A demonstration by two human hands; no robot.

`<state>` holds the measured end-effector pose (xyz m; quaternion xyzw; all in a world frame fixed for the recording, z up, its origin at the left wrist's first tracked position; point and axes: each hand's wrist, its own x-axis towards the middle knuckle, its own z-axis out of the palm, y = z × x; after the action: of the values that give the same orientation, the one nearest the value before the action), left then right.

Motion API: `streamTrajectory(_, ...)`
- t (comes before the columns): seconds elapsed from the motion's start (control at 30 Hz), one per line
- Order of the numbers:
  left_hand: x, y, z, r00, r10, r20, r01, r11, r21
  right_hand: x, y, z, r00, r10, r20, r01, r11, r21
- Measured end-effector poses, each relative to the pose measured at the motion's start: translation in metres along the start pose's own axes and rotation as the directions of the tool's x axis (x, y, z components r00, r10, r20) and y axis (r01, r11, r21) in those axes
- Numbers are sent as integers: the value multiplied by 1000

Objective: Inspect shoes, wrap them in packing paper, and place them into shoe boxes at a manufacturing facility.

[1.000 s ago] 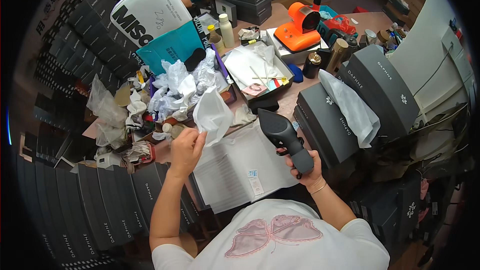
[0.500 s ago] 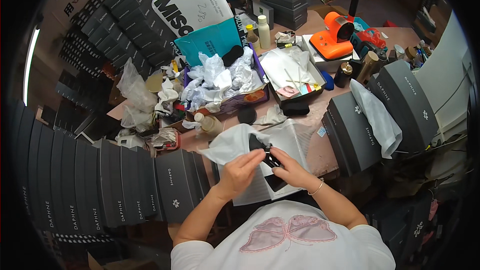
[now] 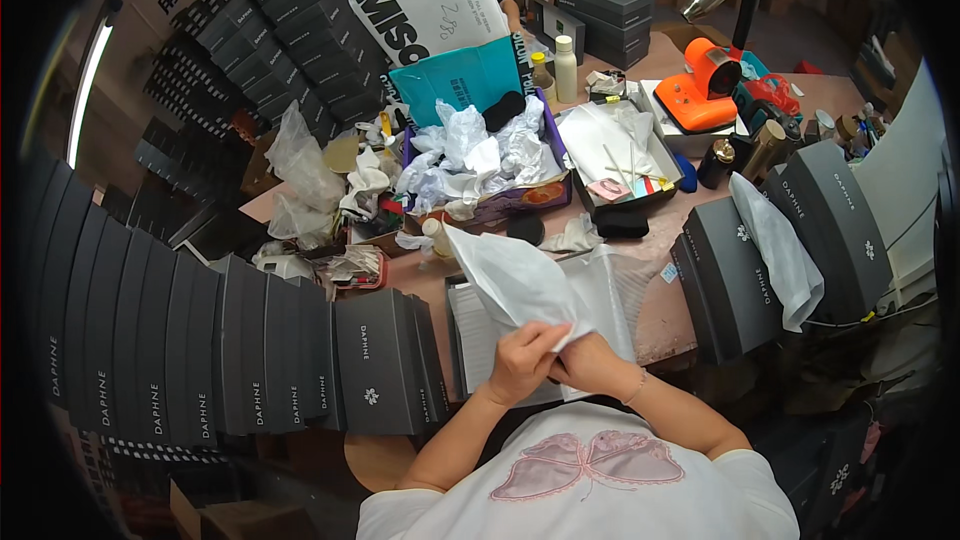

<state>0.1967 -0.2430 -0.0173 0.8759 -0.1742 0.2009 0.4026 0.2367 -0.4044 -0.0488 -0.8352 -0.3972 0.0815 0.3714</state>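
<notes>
At a pink desk (image 3: 664, 322), we find a white bag (image 3: 520, 285) stretching away from the hands and to the left, its long axis slanting above a white packing sheet (image 3: 478, 335). The left hand (image 3: 525, 362) pinches its near end; the right hand (image 3: 597, 368) sits just beside, equally close, its fingers mostly hidden, so we cannot tell their grip. Beyond, a purple box (image 3: 512, 209) brims with crumpled white paper (image 3: 475, 148); a dark open box (image 3: 632, 201) holds flatter white wrapping (image 3: 592, 140).

White wrapping (image 3: 515, 282), dark-grey boxes (image 3: 385, 365), white shirt (image 3: 700, 502), pink butterfly (image 3: 537, 475)
</notes>
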Motion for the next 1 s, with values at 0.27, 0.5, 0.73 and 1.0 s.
streamTrajectory(0.27,-20,-9,-12,999,51,16,-52,995,86,10,29,24,773,617,147,-18,-211,977)
streamTrajectory(0.5,-9,17,-3,990,116,-78,-119,992,-37,3,33,13,798,532,283,-9,-459,888)
streamTrajectory(0.73,-44,23,4,994,103,21,-96,968,-233,-34,100,40,907,-216,-363,216,976,-40)
streamTrajectory(1.0,-18,-113,-12,571,-820,-22,297,231,-927,-61,70,35,965,113,-237,3,897,441)
